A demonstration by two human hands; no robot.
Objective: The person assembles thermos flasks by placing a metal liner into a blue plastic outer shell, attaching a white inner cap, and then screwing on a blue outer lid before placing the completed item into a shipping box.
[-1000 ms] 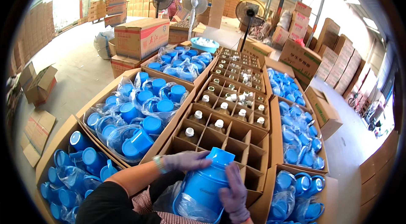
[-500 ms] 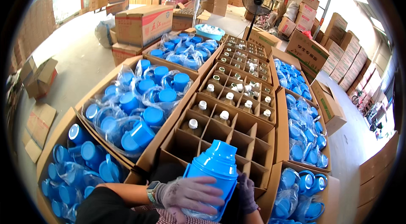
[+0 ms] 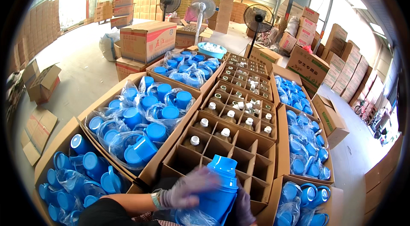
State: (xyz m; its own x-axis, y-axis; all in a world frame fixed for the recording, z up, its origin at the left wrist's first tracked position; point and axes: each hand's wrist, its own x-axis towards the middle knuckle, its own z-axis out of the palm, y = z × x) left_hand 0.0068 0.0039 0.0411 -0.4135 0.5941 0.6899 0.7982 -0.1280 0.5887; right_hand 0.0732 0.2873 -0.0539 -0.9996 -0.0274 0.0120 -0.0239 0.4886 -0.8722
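A glossy blue thermos flask [image 3: 215, 196] with a stepped cup lid stands nearly upright in front of me, leaning slightly right. Clear plastic film [image 3: 196, 217] lies around its lower part. My left hand [image 3: 190, 188], in a purple-grey glove, is at the flask's left side, its fingers smeared by motion. Along the right side, my gloved right hand [image 3: 243, 207] grips the flask, its fingers partly hidden behind it. Just beyond is a divided carton [image 3: 177, 168] with white-capped bottle-shaped liners [image 3: 194, 141] in some far cells.
Cartons of blue flask parts in plastic film flank me on the left [image 3: 147, 102] and right [image 3: 303, 140]. More divided cartons [image 3: 243, 76] run away ahead, near a light-blue basin [image 3: 211, 49] of white pieces. Standing fans [image 3: 258, 17] and stacked boxes [image 3: 348, 61] are farther back.
My left hand has shifted up and left across the flask and is now blurred. The flask sits slightly lower in view, and the view has tilted up a little.
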